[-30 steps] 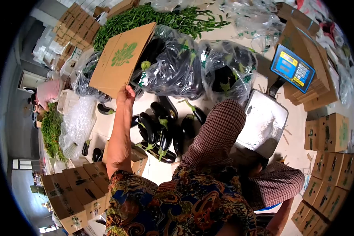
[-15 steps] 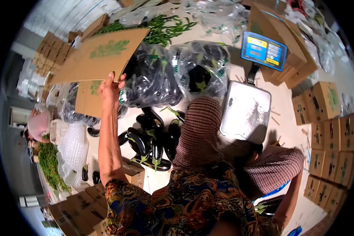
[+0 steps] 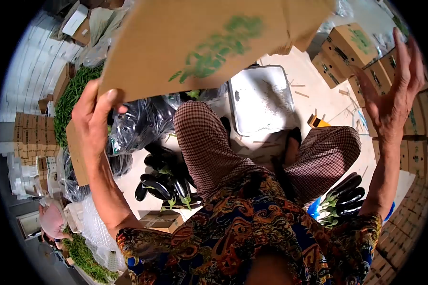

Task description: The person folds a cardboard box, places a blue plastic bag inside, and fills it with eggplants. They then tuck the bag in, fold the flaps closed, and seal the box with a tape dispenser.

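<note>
My left hand [image 3: 94, 116] grips the lower left corner of a flattened cardboard box [image 3: 152, 52] with a green leaf print, thumb on the near face. The cardboard is held up across the top of the view and hides what lies behind it. My right hand [image 3: 392, 95] is raised at the right, fingers spread, with nothing in it. Below the cardboard, the metal platform of a scale [image 3: 264, 97] lies between my knees and the back. Loose eggplants [image 3: 159, 186] are heaped on the floor left of my leg, and eggplants in clear plastic bags [image 3: 145, 118] lie behind them.
More eggplants [image 3: 349, 197] lie by my right knee. Closed cartons [image 3: 349, 45] are stacked at the right. A yellow tool [image 3: 317, 122] lies on the floor near the scale. Green peppers [image 3: 76, 104] are piled at the left, bubble wrap [image 3: 99, 228] lower down, and another person [image 3: 52, 221] bends at far left.
The cardboard has come closer and swung right, across the scale's display. My right hand has risen from low beside my knee to open air. The view has turned to the right.
</note>
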`<state>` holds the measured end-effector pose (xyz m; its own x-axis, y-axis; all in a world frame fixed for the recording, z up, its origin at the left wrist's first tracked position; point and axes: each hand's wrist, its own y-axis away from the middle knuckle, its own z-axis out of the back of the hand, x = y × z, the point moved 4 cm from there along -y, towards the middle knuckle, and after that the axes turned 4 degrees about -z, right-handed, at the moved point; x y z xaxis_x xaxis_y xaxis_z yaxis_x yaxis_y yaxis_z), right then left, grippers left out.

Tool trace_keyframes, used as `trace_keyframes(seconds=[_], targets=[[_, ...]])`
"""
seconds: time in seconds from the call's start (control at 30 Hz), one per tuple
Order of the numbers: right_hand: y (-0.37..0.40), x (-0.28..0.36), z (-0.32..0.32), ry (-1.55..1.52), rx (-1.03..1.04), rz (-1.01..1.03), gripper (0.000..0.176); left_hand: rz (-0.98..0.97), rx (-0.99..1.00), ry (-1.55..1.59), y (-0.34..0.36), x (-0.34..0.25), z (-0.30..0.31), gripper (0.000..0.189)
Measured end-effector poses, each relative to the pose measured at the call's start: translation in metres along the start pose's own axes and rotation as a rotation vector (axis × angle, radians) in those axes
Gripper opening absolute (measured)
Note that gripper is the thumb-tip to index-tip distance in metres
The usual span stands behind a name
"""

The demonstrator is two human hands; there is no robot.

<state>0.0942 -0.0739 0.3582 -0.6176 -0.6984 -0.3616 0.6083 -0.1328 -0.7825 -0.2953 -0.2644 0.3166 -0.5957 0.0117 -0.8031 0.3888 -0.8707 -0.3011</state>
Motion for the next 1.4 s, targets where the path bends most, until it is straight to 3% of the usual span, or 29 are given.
trace_keyframes(seconds=[0.1, 0.2, 0.27, 0.3, 0.33, 0.37, 0.4, 0.47, 0.5, 0.53, 0.6, 0.67, 0.7, 0.73, 0.8, 0.93, 1.1, 1.2, 1.23, 1.33, 1.4], targets=[[-0.005, 0.006, 0.004, 0.117, 0.13, 0.023, 0.098, -0.28, 0.177, -0.087, -0.028, -0.025, -0.031, 0.023], [0.014, -0.003, -0.009, 0.335, 0.477, 0.028, 0.066, -0.267, 0.343, -0.029, -0.063, -0.006, -0.064, 0.021], [0.04, -0.004, -0.032, -0.014, 0.726, -0.243, 0.016, -0.31, 0.398, -0.067, -0.086, 0.01, -0.089, 0.021], [0.041, 0.002, -0.031, -0.272, 0.802, -0.202, 0.004, -0.328, 0.444, -0.093, -0.1, 0.02, -0.099, 0.022], [0.054, 0.006, -0.044, -0.456, 0.954, -0.102, 0.005, -0.345, 0.435, -0.118, -0.114, 0.031, -0.11, 0.019], [0.073, 0.015, -0.057, -0.613, 0.719, -0.099, 0.009, -0.411, 0.392, -0.138, -0.133, 0.045, -0.124, 0.025], [0.074, 0.025, -0.06, -0.577, 0.98, -0.236, 0.013, -0.476, 0.35, -0.16, -0.147, 0.058, -0.136, 0.031], [0.065, 0.041, -0.061, -0.668, 0.831, -0.234, 0.016, -0.328, 0.213, -0.026, -0.163, 0.071, -0.168, 0.057], [0.071, 0.047, -0.069, -0.693, 0.88, -0.306, 0.014, -0.208, 0.171, 0.259, -0.163, 0.07, -0.185, 0.083], [0.079, 0.052, -0.078, -0.717, 0.929, -0.382, 0.013, -0.083, 0.15, 0.389, -0.169, 0.077, -0.203, 0.095], [0.088, 0.063, -0.086, -0.812, 0.962, -0.535, 0.013, 0.163, 0.139, 0.546, -0.171, 0.087, -0.237, 0.106], [0.088, 0.066, -0.086, -0.746, 0.977, -0.554, 0.018, 0.198, 0.161, 0.626, -0.163, 0.092, -0.266, 0.112], [0.09, 0.066, -0.09, -0.75, 1.059, -0.652, 0.024, 0.192, 0.266, 0.692, -0.169, 0.113, -0.29, 0.108], [0.093, 0.066, -0.094, -0.75, 1.138, -0.752, 0.033, 0.271, 0.211, 0.657, -0.157, 0.099, -0.296, 0.091], [0.135, 0.071, -0.116, -0.907, 1.051, -0.992, 0.052, 0.332, 0.4, 0.664, -0.158, 0.096, -0.316, 0.085], [0.148, 0.068, -0.119, -1.316, 1.026, -1.261, 0.08, 0.266, 0.329, 0.599, -0.167, 0.09, -0.321, 0.096], [0.14, 0.077, -0.115, -1.155, 1.064, -1.296, 0.078, 0.325, 0.391, 0.655, -0.169, 0.093, -0.334, 0.089], [0.143, 0.069, -0.112, -1.544, 1.035, -1.606, 0.076, 0.248, 0.478, 0.649, -0.166, 0.088, -0.307, 0.081], [0.146, 0.065, -0.116, -1.538, 0.939, -1.645, 0.064, 0.281, 0.433, 0.626, -0.167, 0.095, -0.303, 0.077], [0.123, 0.056, -0.106, -1.145, 1.215, -1.404, 0.051, 0.354, 0.331, 0.55, -0.167, 0.104, -0.287, 0.063], [0.124, 0.05, -0.118, -1.004, 1.12, -1.014, 0.033, 0.374, 0.316, 0.491, -0.166, 0.099, -0.272, 0.052]])
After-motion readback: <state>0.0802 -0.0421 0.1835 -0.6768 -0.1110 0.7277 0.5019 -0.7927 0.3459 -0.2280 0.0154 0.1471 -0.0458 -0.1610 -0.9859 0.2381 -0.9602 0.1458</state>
